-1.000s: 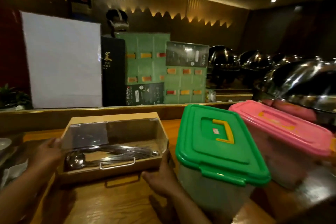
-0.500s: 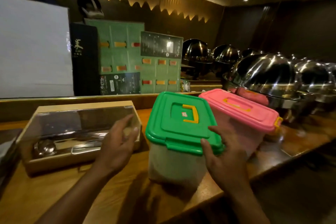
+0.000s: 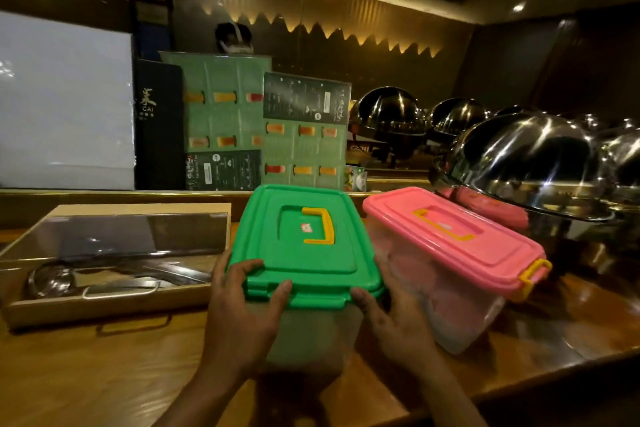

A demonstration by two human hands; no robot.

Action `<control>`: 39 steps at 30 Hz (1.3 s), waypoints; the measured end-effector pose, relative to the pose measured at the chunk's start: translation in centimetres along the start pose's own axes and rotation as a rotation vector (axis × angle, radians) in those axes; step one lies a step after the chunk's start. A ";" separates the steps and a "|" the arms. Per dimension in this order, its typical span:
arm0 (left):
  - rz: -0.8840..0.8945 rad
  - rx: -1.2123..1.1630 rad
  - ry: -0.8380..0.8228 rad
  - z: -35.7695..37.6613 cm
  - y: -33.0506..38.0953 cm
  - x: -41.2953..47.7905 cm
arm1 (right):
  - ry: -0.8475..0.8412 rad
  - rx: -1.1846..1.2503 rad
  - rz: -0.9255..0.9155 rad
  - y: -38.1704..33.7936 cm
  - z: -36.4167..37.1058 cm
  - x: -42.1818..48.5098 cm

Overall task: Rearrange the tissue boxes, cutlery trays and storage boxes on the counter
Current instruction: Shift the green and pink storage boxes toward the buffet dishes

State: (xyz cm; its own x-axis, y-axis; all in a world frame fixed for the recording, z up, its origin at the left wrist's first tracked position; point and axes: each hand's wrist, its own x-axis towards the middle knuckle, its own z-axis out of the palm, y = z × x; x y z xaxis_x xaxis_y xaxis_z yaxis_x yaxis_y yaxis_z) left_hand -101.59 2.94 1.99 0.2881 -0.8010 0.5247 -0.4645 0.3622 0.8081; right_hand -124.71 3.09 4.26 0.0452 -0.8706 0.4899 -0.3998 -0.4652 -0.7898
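A clear storage box with a green lid (image 3: pixel 304 246) and yellow handle stands in the middle of the wooden counter (image 3: pixel 104 374). My left hand (image 3: pixel 239 315) grips its near left side, fingers over the lid's rim. On the near right corner, my right hand (image 3: pixel 394 319) holds the same box. A second storage box with a pink lid (image 3: pixel 450 243) sits just to its right, turned at an angle. To the left lies a wooden cutlery tray (image 3: pixel 114 260) with a clear cover, spoons and ladles inside.
Shiny steel chafing-dish domes (image 3: pixel 526 159) crowd the right side, close behind the pink box. A raised wooden ledge (image 3: pixel 138 196) runs along the counter's back, with green menu boards (image 3: pixel 242 121) and a white panel (image 3: pixel 65 100) behind it. The counter's front edge drops off at lower right.
Both hands left the cutlery tray and moved right. They now clasp the green-lidded box at its near corners; half a second ago only the right hand touched it.
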 end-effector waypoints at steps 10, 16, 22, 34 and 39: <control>-0.084 0.069 0.043 4.0 0.1 2.7 | -0.118 0.029 -0.040 5.4 -1.0 6.7; -0.125 0.093 0.033 4.4 -0.5 4.0 | -0.138 -0.065 -0.017 6.6 -0.4 8.2; -0.138 0.343 0.127 4.8 0.9 4.1 | -0.200 -0.376 -0.105 4.3 -6.5 9.3; 0.273 0.072 -0.416 20.8 12.7 -2.5 | 0.020 -0.628 0.291 10.7 -28.9 6.9; -0.152 0.041 -0.557 27.5 16.4 -4.7 | -0.174 -0.540 0.183 13.8 -33.3 6.6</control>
State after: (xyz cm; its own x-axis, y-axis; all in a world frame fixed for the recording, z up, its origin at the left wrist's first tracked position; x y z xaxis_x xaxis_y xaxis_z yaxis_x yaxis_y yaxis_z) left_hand -133.57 -0.46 5.45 -0.1248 -0.9766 0.1749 -0.4875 0.2139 0.8465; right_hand -160.42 -3.74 8.84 0.0630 -0.9637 0.2596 -0.8224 -0.1975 -0.5336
